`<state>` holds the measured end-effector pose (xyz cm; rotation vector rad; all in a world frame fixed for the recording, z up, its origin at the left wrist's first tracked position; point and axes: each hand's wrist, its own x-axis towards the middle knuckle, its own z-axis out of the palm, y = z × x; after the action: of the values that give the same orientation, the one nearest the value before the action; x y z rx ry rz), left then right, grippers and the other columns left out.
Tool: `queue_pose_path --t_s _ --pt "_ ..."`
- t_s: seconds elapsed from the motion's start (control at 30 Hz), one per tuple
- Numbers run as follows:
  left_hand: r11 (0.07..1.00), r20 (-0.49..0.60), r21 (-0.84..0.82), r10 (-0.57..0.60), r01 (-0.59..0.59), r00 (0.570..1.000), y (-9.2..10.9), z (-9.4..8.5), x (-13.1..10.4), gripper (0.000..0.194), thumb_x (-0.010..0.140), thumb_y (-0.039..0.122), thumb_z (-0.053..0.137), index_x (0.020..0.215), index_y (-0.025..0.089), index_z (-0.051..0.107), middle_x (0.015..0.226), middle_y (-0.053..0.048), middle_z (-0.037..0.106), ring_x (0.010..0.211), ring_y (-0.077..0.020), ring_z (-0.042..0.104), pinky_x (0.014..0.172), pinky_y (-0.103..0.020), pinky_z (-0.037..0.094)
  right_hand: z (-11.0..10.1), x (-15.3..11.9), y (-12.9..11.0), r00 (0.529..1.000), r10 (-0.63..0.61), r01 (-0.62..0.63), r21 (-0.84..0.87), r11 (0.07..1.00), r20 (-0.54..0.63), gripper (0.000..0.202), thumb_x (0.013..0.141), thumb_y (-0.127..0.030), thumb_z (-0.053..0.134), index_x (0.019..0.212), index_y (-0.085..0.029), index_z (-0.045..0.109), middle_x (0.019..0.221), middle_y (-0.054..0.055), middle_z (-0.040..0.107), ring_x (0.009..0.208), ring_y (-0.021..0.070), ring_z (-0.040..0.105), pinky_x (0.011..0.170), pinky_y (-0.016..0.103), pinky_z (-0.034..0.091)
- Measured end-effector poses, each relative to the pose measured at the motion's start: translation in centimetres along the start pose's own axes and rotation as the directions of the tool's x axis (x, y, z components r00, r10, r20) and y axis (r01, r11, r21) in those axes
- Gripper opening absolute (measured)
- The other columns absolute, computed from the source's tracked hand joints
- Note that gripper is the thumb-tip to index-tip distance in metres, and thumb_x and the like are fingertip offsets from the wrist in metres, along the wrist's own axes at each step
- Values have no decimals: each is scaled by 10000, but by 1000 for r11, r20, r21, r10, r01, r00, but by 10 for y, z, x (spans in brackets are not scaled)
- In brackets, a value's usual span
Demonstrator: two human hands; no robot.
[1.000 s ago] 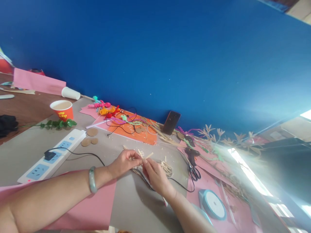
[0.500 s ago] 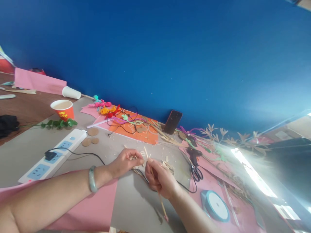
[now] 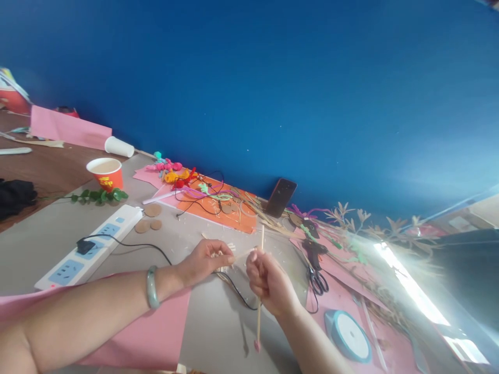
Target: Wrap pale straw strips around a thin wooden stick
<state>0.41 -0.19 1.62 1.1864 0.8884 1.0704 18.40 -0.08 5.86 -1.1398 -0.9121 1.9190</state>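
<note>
My right hand (image 3: pixel 271 283) is closed round a thin wooden stick (image 3: pixel 258 322), held nearly upright with a pink tip at its lower end. My left hand (image 3: pixel 206 261) pinches the end of a thin pale strip (image 3: pixel 243 255), which runs across to the right fingertips at the stick. Whether it is fixed to the stick I cannot tell. Pale wood-coloured scraps (image 3: pixel 230 248) lie on the grey table behind the left fingers, partly hidden by them. A black cable (image 3: pixel 241 297) passes below both hands.
A white power strip (image 3: pixel 93 249) and a filled paper cup (image 3: pixel 105 174) stand at left. Orange paper (image 3: pixel 218 210) with craft bits lies behind. A phone (image 3: pixel 281 197) leans on the wall. Scissors (image 3: pixel 318 282), a glue gun (image 3: pixel 314 252) and a tape roll (image 3: pixel 353 335) are at right.
My right hand has moved right, away from the left, drawing out the gap where the pale strip shows. The stick has turned from slanted to nearly upright.
</note>
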Motion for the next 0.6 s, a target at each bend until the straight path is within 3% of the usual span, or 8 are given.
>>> queue_pose_path --t_s 0.13,0.37,0.6 --pt "998 -3 41 39 -39 999 1 1 -1 258 754 385 669 704 133 643 669 -5 597 655 -120 499 660 -244 379 3 1 8 1000 -7 6 -123 992 -11 356 709 -416 719 748 -200 439 516 -106 344 383 14 110 330 140 84" --pt "994 -11 102 29 -28 1000 1 1 -1 277 758 402 661 707 130 645 652 -5 581 638 -117 482 618 -235 371 7 0 15 1000 -24 21 -154 988 -15 322 746 -413 692 756 -192 458 515 -106 352 360 8 135 319 142 108" --pt "991 -26 124 57 -53 998 2 2 0 276 780 396 625 702 132 649 659 -19 584 664 -132 499 653 -251 389 8 0 15 999 -32 28 -168 985 -23 307 720 -388 704 757 -194 468 460 -131 272 360 19 128 320 143 124"
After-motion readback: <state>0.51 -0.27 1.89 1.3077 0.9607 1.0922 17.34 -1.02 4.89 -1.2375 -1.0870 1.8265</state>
